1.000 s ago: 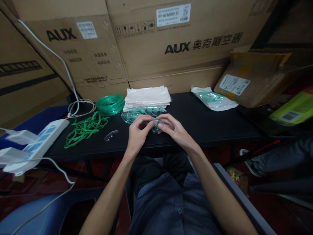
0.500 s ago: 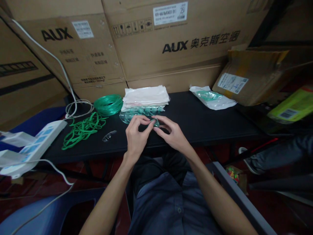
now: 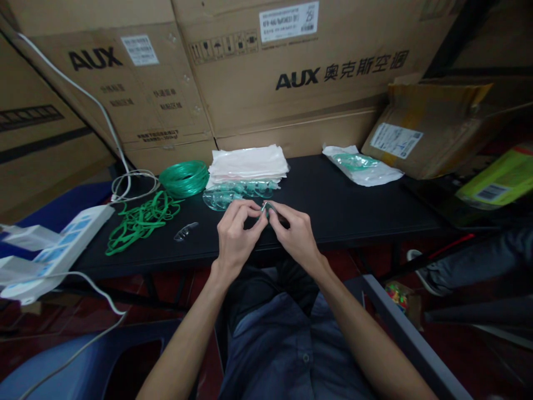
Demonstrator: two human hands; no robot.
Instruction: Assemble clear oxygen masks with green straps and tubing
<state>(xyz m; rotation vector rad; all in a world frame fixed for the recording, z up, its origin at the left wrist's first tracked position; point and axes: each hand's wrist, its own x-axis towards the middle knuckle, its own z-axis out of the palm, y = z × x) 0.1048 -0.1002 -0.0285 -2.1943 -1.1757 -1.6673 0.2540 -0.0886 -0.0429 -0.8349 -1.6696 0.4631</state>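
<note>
Above the table's front edge, my left hand (image 3: 239, 230) and my right hand (image 3: 295, 229) meet, fingertips pinched. Between them is a small clear greenish plastic piece (image 3: 266, 206) with a bright glint. Most of it hides behind the fingers, so its exact kind is unclear. Just beyond the hands lie several transparent greenish plastic cup-shaped pieces (image 3: 222, 199), in front of a stack of white plastic bags (image 3: 247, 165). To the left are a tangle of green elastic bands (image 3: 144, 223), a coil of green clear tubing (image 3: 184, 179) and a small clear plastic piece (image 3: 185, 231).
A white power strip (image 3: 62, 250) with plugs and cables occupies the table's left end. Large cardboard boxes (image 3: 300, 116) wall off the back. A white packet (image 3: 362, 166) and an opened carton (image 3: 412, 133) lie to the right. Another person's leg (image 3: 478, 261) shows at lower right.
Both hands have shifted slightly down and closer together, and the plastic piece has turned between the fingertips. The things on the table stay put.
</note>
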